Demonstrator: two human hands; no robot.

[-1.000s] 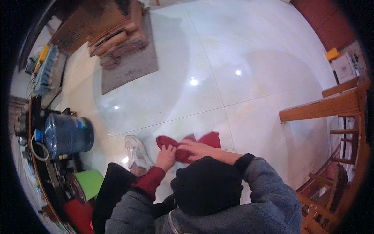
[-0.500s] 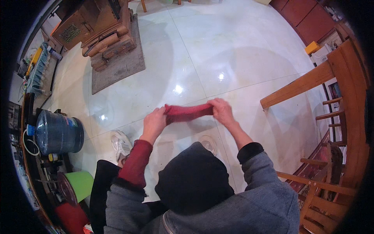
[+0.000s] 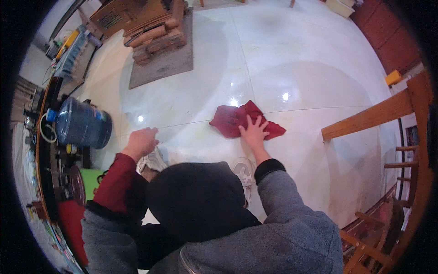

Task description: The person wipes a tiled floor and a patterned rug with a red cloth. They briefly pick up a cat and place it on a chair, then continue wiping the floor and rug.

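Observation:
A dark red cloth [image 3: 228, 121] lies rumpled and partly spread on the pale tiled floor ahead of me, with one corner pointing right. My right hand [image 3: 254, 132] rests on its near edge, palm down, fingers spread. Off to the left, my left hand [image 3: 142, 142] is apart from the cloth. Its fingers are curled in, and nothing shows in them. Below the hands are my light-coloured shoes, the left shoe [image 3: 154, 160] partly covered by my left arm and the right shoe [image 3: 243, 171] near the cloth.
A large blue water bottle [image 3: 84, 123] lies on its side at the left, with a green bucket [image 3: 92, 180] nearer me. A wooden table leg [image 3: 369, 116] reaches in from the right. Carved wooden furniture [image 3: 159, 36] stands on a grey mat [image 3: 162, 71] at the far left.
The cloth, earlier stretched between both hands, is now down on the floor. My left hand has let go and moved left; my right hand has opened onto the cloth. The view has shifted.

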